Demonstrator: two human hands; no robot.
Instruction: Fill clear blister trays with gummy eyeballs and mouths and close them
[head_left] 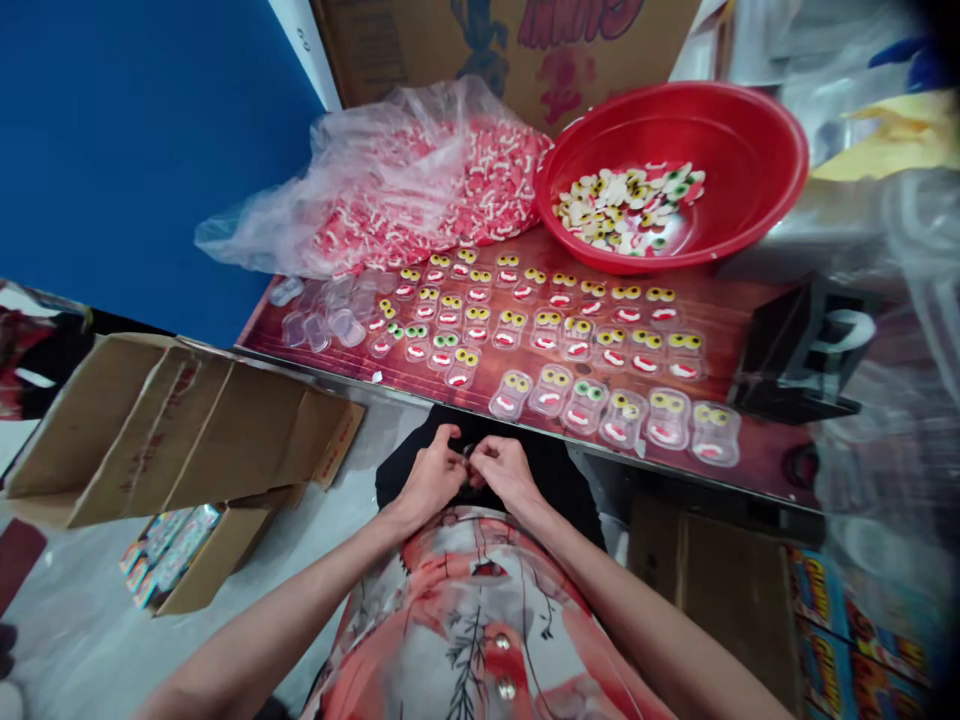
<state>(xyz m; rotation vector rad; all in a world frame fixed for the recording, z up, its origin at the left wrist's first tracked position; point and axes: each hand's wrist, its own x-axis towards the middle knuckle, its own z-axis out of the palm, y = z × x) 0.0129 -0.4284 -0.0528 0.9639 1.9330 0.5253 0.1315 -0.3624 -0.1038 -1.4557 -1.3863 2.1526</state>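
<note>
table (757, 300): reddish printed top | rows of clear trays (570, 335) with eye and mouth candies | empty clear trays (326, 318) at left end | plastic bag (390, 185) of red-white candies | red basin (675, 170) | black dispenser (806, 350) right

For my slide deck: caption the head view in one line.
Both hands, left hand and right hand, meet below a table edge lined with filled candy trays.

We have only 1 view, from a camera worn on the head. It looks forward and steeply down, so our own forearms rise from the bottom of the frame. The table (720, 300) crosses the middle, tilted, its edge near us. The basin (750, 130) sits farthest, upper right; the floor lies lower left, well below.
</note>
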